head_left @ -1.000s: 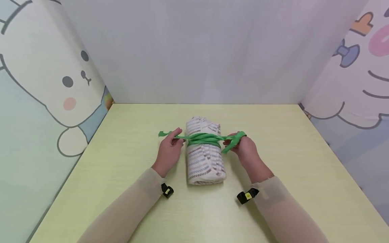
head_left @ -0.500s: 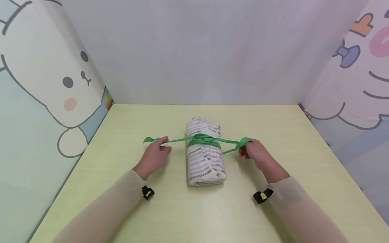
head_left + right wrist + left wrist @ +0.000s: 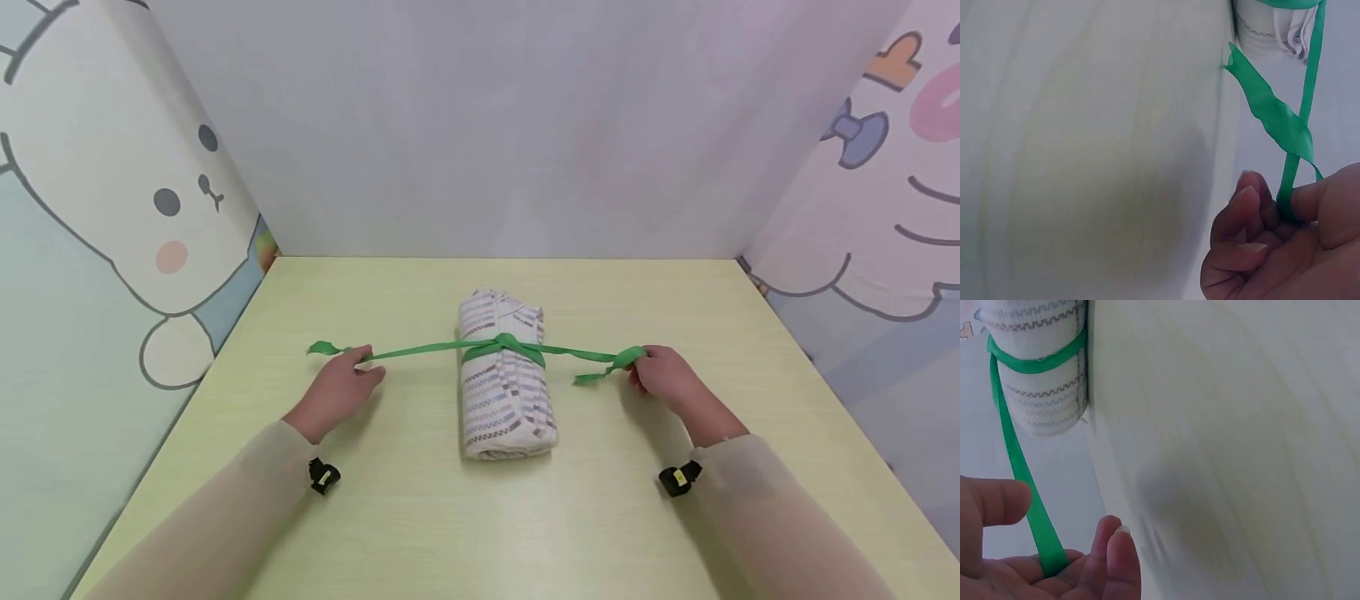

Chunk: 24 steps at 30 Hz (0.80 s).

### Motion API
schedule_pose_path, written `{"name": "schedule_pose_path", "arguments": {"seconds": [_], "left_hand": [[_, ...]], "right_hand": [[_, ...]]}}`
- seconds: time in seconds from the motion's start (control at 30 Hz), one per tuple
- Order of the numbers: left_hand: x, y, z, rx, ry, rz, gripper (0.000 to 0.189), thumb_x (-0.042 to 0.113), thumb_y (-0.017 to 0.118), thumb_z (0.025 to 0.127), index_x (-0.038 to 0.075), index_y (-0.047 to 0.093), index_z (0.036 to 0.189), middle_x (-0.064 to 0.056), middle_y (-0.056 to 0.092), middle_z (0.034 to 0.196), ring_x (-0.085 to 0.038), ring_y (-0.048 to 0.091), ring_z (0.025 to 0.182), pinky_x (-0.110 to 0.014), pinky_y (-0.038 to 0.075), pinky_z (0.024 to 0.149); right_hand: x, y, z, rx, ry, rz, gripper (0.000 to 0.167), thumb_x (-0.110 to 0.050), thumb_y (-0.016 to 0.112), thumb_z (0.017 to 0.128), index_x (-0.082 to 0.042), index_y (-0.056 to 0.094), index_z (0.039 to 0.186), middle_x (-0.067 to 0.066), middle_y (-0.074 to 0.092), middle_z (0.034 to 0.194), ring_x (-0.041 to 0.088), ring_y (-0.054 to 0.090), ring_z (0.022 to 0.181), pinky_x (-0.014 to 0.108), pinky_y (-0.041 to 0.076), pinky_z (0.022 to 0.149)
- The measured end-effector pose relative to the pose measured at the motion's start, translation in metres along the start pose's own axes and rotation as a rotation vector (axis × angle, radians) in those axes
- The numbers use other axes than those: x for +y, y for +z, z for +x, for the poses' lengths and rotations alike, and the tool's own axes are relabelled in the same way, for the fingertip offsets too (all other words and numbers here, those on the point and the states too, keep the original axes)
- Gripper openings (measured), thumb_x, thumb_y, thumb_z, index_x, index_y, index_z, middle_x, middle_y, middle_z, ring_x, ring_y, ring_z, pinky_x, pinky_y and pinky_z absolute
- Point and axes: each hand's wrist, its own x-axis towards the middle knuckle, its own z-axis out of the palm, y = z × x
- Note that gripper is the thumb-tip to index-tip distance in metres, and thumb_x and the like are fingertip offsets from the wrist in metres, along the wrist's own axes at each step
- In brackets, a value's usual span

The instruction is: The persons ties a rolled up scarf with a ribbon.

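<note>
A rolled white cloth (image 3: 508, 404) with rows of dashed stripes lies on the table, its length running away from me. Around its middle goes a green ribbon (image 3: 420, 348), crossed in a small knot (image 3: 506, 341) on top. Left of the roll, my left hand (image 3: 337, 390) holds one end; in the left wrist view that ribbon (image 3: 1021, 465) runs down between the fingers, and its tail sticks out past the hand. On the other side my right hand (image 3: 671, 379) pinches the other end, whose loose tail (image 3: 1266, 106) hangs back toward the roll. Both ribbon lengths look stretched straight.
The pale yellow table (image 3: 480, 533) carries the roll near its middle. A plain light curtain (image 3: 480, 125) stands behind its far edge, and cartoon-printed panels (image 3: 97, 208) flank the sides. Black wrist cameras (image 3: 324, 476) sit at both sleeve cuffs.
My hands have moved apart, left hand leftward and right hand rightward, each with its ribbon end. The loose loops on top have drawn down into a small knot. The roll has stayed in place.
</note>
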Motion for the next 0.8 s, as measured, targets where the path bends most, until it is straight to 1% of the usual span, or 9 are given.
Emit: {"name": "schedule_pose_path", "arguments": {"seconds": [0.13,0.2,0.27,0.33,0.43,0.53,0.67,0.73,0.8], "left_hand": [[0.004,-0.002,-0.004,-0.087,0.004,-0.003,0.072,0.034,0.056,0.106,0.006,0.023,0.164,-0.019,0.051,0.148,-0.033,0.059,0.123,-0.049,0.049,0.098],[0.009,-0.003,-0.005,-0.126,-0.008,0.023,0.073,0.036,0.057,0.105,0.009,0.023,0.164,-0.017,0.059,0.136,-0.029,0.065,0.109,-0.046,0.050,0.092],[0.015,-0.005,-0.006,-0.150,-0.017,0.056,0.073,0.036,0.058,0.105,0.008,0.024,0.163,-0.013,0.065,0.122,-0.024,0.066,0.095,-0.044,0.050,0.087],[0.022,-0.007,-0.005,-0.146,-0.018,0.102,0.068,0.036,0.058,0.105,0.008,0.031,0.160,-0.010,0.068,0.113,-0.023,0.065,0.090,-0.043,0.049,0.084],[0.035,-0.007,0.000,-0.118,0.030,0.146,0.058,0.037,0.058,0.105,0.007,0.043,0.153,-0.008,0.067,0.109,-0.024,0.064,0.089,-0.043,0.050,0.081],[0.051,0.003,0.009,-0.098,0.121,0.144,0.050,0.038,0.059,0.105,0.009,0.053,0.145,-0.007,0.065,0.113,-0.024,0.061,0.095,-0.042,0.051,0.082],[0.073,0.023,0.022,-0.092,0.248,0.088,0.042,0.034,0.060,0.106,0.010,0.058,0.140,-0.003,0.063,0.122,-0.023,0.059,0.109,-0.042,0.051,0.093],[0.082,0.032,0.029,-0.098,0.292,0.067,0.039,0.030,0.060,0.106,0.010,0.059,0.139,-0.002,0.063,0.125,-0.021,0.058,0.115,-0.042,0.050,0.097],[0.089,0.040,0.036,-0.113,0.317,0.054,0.035,0.028,0.061,0.106,0.011,0.060,0.136,-0.001,0.063,0.123,-0.020,0.058,0.115,-0.041,0.050,0.096]], "right_hand": [[0.000,-0.004,0.001,-0.085,-0.046,-0.007,0.029,-0.012,0.046,0.106,0.007,0.060,0.123,0.012,0.065,0.093,0.024,0.059,0.081,0.035,0.047,0.073],[-0.001,-0.008,0.000,-0.125,-0.079,-0.011,0.037,-0.011,0.055,0.104,0.008,0.053,0.135,0.019,0.065,0.106,0.029,0.063,0.089,0.038,0.051,0.077],[-0.004,-0.013,-0.001,-0.143,-0.114,-0.022,0.052,-0.008,0.059,0.100,0.009,0.042,0.146,0.028,0.060,0.124,0.038,0.062,0.105,0.046,0.053,0.085],[-0.007,-0.016,-0.002,-0.132,-0.155,-0.052,0.061,-0.004,0.058,0.097,0.009,0.036,0.152,0.032,0.049,0.140,0.047,0.053,0.123,0.055,0.050,0.093],[-0.018,-0.010,0.001,-0.077,-0.211,-0.082,0.056,-0.006,0.055,0.100,0.006,0.039,0.152,0.031,0.040,0.151,0.051,0.038,0.139,0.064,0.042,0.104],[-0.035,0.007,0.008,-0.050,-0.263,-0.066,0.044,-0.015,0.055,0.105,0.002,0.049,0.145,0.025,0.050,0.146,0.046,0.043,0.136,0.062,0.040,0.107],[-0.060,0.034,0.016,-0.077,-0.340,-0.016,0.034,-0.025,0.060,0.106,-0.004,0.061,0.133,0.014,0.063,0.129,0.034,0.056,0.121,0.054,0.045,0.103],[-0.070,0.045,0.020,-0.097,-0.381,0.011,0.031,-0.026,0.063,0.105,-0.007,0.064,0.129,0.010,0.065,0.123,0.030,0.059,0.114,0.049,0.048,0.099],[-0.077,0.052,0.022,-0.109,-0.409,0.037,0.027,-0.026,0.065,0.103,-0.009,0.065,0.124,0.008,0.066,0.116,0.027,0.060,0.106,0.044,0.050,0.094]]}}
